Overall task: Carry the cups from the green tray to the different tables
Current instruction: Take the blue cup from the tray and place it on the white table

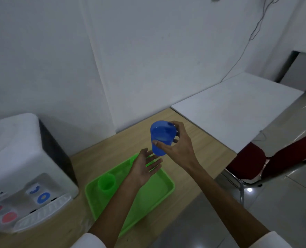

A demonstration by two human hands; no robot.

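1. Your right hand [177, 142] grips a blue plastic cup [162, 137], a smooth, slightly tapered, translucent tumbler held upright, lifted off the tray and above the tray's far corner. The thumb presses on the near wall and the fingers wrap round the far side close to the rim.
2. Your left hand [145, 167] is open and holds nothing: palm turned up and a little inward, fingers spread and straight, hovering just below and beside the cup's base, over the far end of the tray. Whether a fingertip touches the cup, I cannot tell.
3. The green tray [159, 192] is a shallow rectangle of glossy plastic with rounded corners and a raised lip. It lies at an angle on the wooden table [98, 154], whose pale top shows a light grain.
4. A green cup [106, 181], of the same colour as the tray and round-mouthed, stands upright in the tray's left part, well apart from both hands.
5. To your left on the wooden table sits a white water dispenser [19, 158], with a dark side panel, blue and red taps, and a ribbed drip grille.
6. A white table [238, 111] with a smooth, matt top butts against the far right edge of the wooden one.
7. A dark red padded chair [267, 161] on a metal frame stands beside it on the glossy tiled floor.
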